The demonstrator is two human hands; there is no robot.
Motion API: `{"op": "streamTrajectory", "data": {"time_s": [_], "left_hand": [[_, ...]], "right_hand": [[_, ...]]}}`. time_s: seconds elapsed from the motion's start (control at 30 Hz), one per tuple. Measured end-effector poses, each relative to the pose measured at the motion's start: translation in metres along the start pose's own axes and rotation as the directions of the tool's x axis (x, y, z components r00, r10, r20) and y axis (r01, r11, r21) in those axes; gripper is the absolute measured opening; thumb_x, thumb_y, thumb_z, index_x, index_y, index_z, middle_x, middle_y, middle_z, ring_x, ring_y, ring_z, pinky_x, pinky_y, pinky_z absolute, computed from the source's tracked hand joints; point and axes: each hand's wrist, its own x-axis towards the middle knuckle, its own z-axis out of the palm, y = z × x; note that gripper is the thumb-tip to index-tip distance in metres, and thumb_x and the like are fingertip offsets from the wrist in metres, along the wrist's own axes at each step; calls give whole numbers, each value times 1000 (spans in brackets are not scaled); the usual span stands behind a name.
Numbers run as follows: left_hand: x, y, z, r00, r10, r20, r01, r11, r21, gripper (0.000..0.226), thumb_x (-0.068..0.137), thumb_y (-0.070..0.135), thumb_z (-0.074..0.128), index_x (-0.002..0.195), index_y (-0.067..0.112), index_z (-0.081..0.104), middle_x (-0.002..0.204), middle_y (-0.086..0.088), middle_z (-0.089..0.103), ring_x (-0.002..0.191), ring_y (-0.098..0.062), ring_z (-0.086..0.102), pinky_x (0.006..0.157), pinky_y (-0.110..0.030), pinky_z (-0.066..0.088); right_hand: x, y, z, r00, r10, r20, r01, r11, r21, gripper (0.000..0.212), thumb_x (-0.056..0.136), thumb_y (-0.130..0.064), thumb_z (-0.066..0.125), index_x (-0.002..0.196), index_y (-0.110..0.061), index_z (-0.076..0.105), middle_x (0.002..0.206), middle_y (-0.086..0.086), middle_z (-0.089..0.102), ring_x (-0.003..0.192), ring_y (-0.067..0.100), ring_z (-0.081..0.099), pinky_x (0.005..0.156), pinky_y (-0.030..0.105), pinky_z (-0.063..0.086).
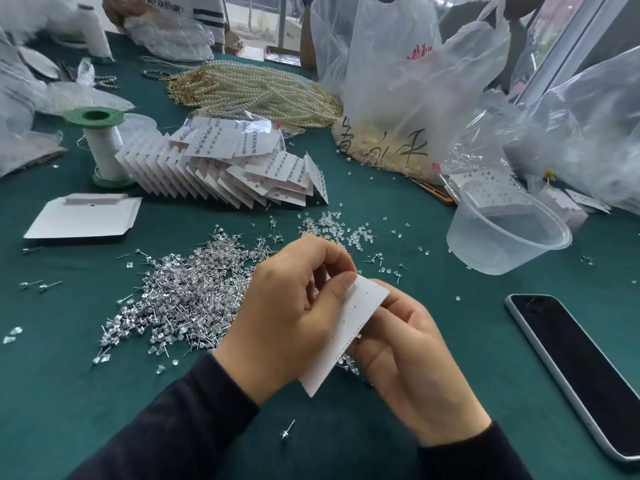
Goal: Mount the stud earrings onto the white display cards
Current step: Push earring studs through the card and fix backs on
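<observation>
Got a thin white punched display card [349,327] gripped from behind in the right hand [408,362], fingers curled round its lower edge. Left hand [291,306] pinching what looks like a tiny silver stud earring [353,280] at the card's top corner. Can't tell if it's through a hole yet.

Weighs nothing and flexes easily, so best backed up right behind the hole being pushed. Slippery, sharp little posts too, easy to drop.

Left of the fingers, a heap of loose silver studs [180,296]. Beyond the fingertips, clear plastic backs [332,226] and a fanned stack of filled cards [225,168]. Right of the fingers, a black phone [581,372] and a clear plastic tub [505,230].

All on a dark green surface [104,393] in a cluttered workroom, with plastic bags [398,81] and pearl strands [256,88] further back.
</observation>
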Motion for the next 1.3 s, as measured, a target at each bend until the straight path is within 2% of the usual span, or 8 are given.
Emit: {"op": "streamTrajectory", "data": {"time_s": [0.27,0.47,0.67,0.8,0.87,1.0,1.17,1.3], "left_hand": [[-1,3,-1,999,-13,29,15,996,-84,12,76,20,62,77,9,65,73,-2,62,67,-15,57,60,-36,47],[-4,7,0,995,3,102,4,997,-75,51,61,52,66,91,11,68,88,3,65,77,-9,62,72,-29,53],[-2,4,1,995,2,97,9,994,-111,20,78,25,63,88,12,74,84,1,70,76,-8,66,67,-26,55],[-1,-1,0,997,29,77,-31,999,28,24,84,19,55,70,9,72,61,-1,67,56,-9,59,54,-27,47],[-1,-4,-1,1000,5,25,-7,998,67,32,84,19,54,52,16,57,45,5,53,43,-8,46,42,-15,35],[2,-9,-5,995,-91,-44,93,994,51,49,84,25,51,43,0,40,37,-10,33,37,-14,31,37,-13,18],[6,-16,-9,975,-209,-73,202,975,-89,48,89,20,55,55,-13,51,49,-28,49,43,-36,41,38,-27,27],[5,-16,-9,970,-229,-79,225,972,-62,50,88,22,55,55,-15,49,48,-29,48,41,-34,36,39,-21,24]], "right_hand": [[1,3,-4,987,-141,-75,136,989,-64,7,75,-8,61,74,-7,68,73,14,67,65,20,63,58,26,52],[2,9,-6,886,-431,-169,331,845,-419,16,71,-23,70,77,-10,65,71,9,66,68,20,63,63,30,52],[3,11,-3,810,-570,-136,415,722,-554,6,80,-14,62,77,-9,62,75,6,65,71,18,63,66,25,51],[3,12,-3,769,-634,-86,449,630,-634,4,81,-14,62,78,-13,63,77,2,64,73,18,61,67,24,48],[4,9,-4,773,-632,-54,465,622,-630,4,82,-18,61,79,-17,64,77,-1,65,71,16,61,65,22,48],[6,-19,-41,714,-655,-247,296,602,-741,13,83,-11,65,79,-22,69,71,-5,68,63,10,60,61,20,48],[5,-49,-110,742,-519,-424,-328,271,-905,20,79,-6,66,99,-8,70,94,10,70,78,17,58,76,23,39],[7,-37,-108,799,-466,-380,-298,242,-923,17,77,-12,71,94,-11,72,87,5,70,69,10,58,71,19,39]]}}
